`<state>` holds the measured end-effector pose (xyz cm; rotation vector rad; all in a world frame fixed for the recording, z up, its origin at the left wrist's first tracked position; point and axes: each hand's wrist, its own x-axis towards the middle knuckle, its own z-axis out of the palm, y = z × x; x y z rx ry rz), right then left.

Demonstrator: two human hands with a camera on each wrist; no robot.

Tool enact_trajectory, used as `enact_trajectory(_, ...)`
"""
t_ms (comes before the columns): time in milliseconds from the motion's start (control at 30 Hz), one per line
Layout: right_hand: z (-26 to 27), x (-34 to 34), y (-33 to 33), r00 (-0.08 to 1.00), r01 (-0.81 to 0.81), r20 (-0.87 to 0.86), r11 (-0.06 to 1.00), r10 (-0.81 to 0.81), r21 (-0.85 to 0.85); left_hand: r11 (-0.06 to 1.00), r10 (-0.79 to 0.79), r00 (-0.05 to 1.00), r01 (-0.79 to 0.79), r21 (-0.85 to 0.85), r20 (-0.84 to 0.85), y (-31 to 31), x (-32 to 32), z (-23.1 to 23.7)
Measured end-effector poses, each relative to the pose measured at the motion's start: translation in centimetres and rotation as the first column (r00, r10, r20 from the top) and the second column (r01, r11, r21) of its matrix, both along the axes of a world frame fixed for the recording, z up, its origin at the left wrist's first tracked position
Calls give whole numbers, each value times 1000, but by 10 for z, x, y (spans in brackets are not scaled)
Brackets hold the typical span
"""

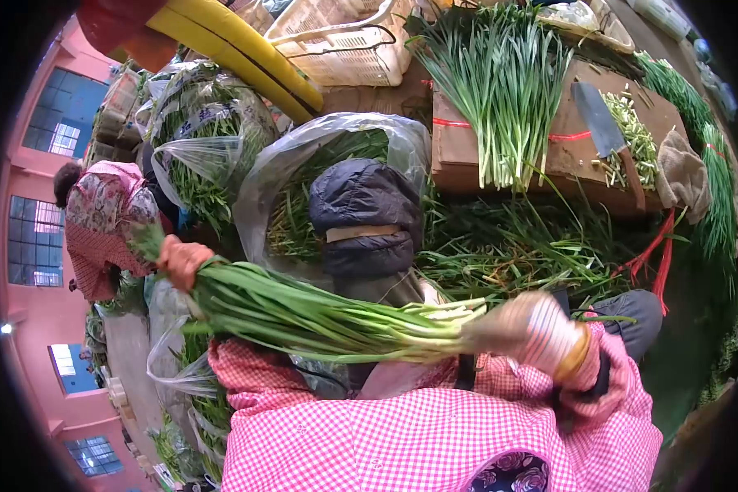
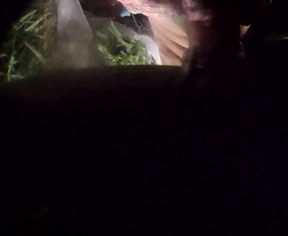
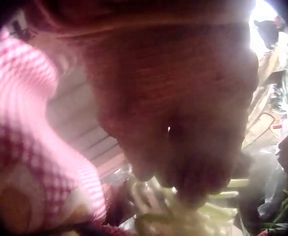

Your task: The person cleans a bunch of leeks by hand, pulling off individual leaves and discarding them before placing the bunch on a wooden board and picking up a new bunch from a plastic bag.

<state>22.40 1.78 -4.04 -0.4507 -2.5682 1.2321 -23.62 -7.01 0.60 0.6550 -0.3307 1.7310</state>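
A thick bunch of garlic chives (image 1: 328, 316), long flat green leaves with pale stems, lies slantwise across the lap in the head view. My left hand (image 1: 186, 262), in a reddish glove, grips its leafy end at the left. At the pale stem end is my right hand (image 1: 521, 328), in a striped knit glove and blurred. In the right wrist view its fingertips are right at the stems (image 3: 217, 209); whether they pinch any, I cannot tell. The left wrist view is mostly dark, with some greens (image 2: 124, 46) at its top.
A large plastic bag (image 1: 258, 197) of greens stands ahead. To the right, a board (image 1: 459, 156) bears another chive bunch (image 1: 508, 98), a cleaver (image 1: 603, 123), cut stem pieces (image 1: 631, 135) and a cloth (image 1: 682, 176). Loose leaves cover the floor. Another person (image 1: 107, 221) bends at the left.
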Motion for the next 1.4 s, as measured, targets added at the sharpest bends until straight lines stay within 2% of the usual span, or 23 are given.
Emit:
enact_trajectory(67,9,7,26,983,153,112,985,-143,-78,984,-54,998,52,170,10,5,25,30)
enact_trajectory(133,23,-9,39,959,197,197,979,-203,49,981,22,997,-6,193,-80,-2,46,63)
enact_trajectory(200,5,-25,43,979,180,72,975,-190,131,972,7,993,20,235,-114,-9,76,95)
enact_trajectory(267,7,-44,46,990,127,-82,982,-116,137,909,-111,979,169,382,-169,-2,110,120)
enact_trajectory(333,22,-60,44,999,-3,-40,997,6,73,755,-264,907,406,514,-329,1,116,138)
enact_trajectory(400,30,-70,34,993,-111,-42,993,113,43,708,-273,885,450,544,-377,-3,125,151)
enact_trajectory(467,7,-75,16,933,-204,-308,979,186,-26,667,-339,842,530,524,-419,1,139,158)
enact_trajectory(500,20,-74,18,944,-328,-66,939,323,-107,658,-317,842,527,538,-437,0,137,162)
enact_trajectory(600,16,-57,33,993,-116,7,978,116,173,584,-403,784,617,527,-472,-5,140,171)
enact_trajectory(633,10,-56,51,930,-117,365,976,42,184,631,-280,810,559,537,-515,-15,136,175)
enact_trajectory(667,-1,-53,70,738,-121,673,973,-44,197,635,-296,801,572,519,-521,-21,140,177)
enact_trajectory(733,-44,-3,89,709,12,626,894,-323,447,629,-291,794,579,519,-534,-23,142,178)
enact_trajectory(800,-35,16,86,442,56,842,946,-311,320,612,-288,790,586,530,-542,-25,142,180)
enact_trajectory(867,-17,17,69,320,63,904,958,-284,278,604,-287,784,594,530,-551,-23,143,182)
enact_trajectory(900,-23,24,60,598,73,730,929,-331,362,597,-293,779,602,530,-555,-22,144,184)
enact_trajectory(933,-22,17,56,765,73,583,936,-273,343,593,-301,774,609,527,-557,-21,145,184)
enact_trajectory(1000,-10,-7,42,967,194,129,962,-221,194,583,-308,766,621,524,-564,-19,147,187)
enact_trajectory(1100,1,-47,25,990,133,45,991,-133,5,573,-303,753,634,520,-584,-18,150,188)
enact_trajectory(1133,-6,-56,20,989,149,67,947,-135,-284,573,-303,753,634,519,-584,-17,151,188)
enact_trajectory(1200,-6,-65,10,986,148,158,691,-50,-708,566,-306,750,638,522,-586,-16,152,191)
enact_trajectory(1233,-11,-66,9,984,135,175,743,-24,-655,568,-306,747,641,517,-590,-16,152,190)
enact_trajectory(1267,3,-57,12,974,197,225,579,-24,-791,574,-308,747,640,512,-589,-15,152,191)
enact_trajectory(1400,-17,-13,41,943,242,62,546,-327,-802,557,-309,751,640,529,-583,-11,150,192)
